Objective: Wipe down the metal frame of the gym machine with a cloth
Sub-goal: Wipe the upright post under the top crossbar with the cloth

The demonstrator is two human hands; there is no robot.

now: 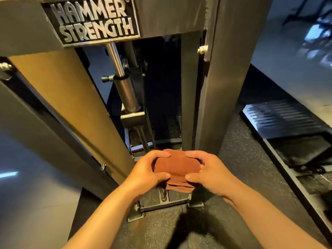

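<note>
A folded reddish-brown cloth (177, 167) is held between both hands at the lower centre of the view. My left hand (147, 172) grips its left side and my right hand (211, 170) grips its right side, thumbs underneath. The cloth hangs in front of the gym machine, apart from the metal. The grey metal frame (222, 87) rises as an upright post at the right, with a slanted beam (59, 97) at the left and a crossbar carrying a "Hammer Strength" nameplate (91, 20) at the top.
Between the beams stand a chrome piston and cylinder (124, 88). Bolted base plates (161, 203) sit on the speckled rubber floor (239, 173) below my hands. A ribbed metal platform (280, 117) lies at the right. A grey wall panel fills the left.
</note>
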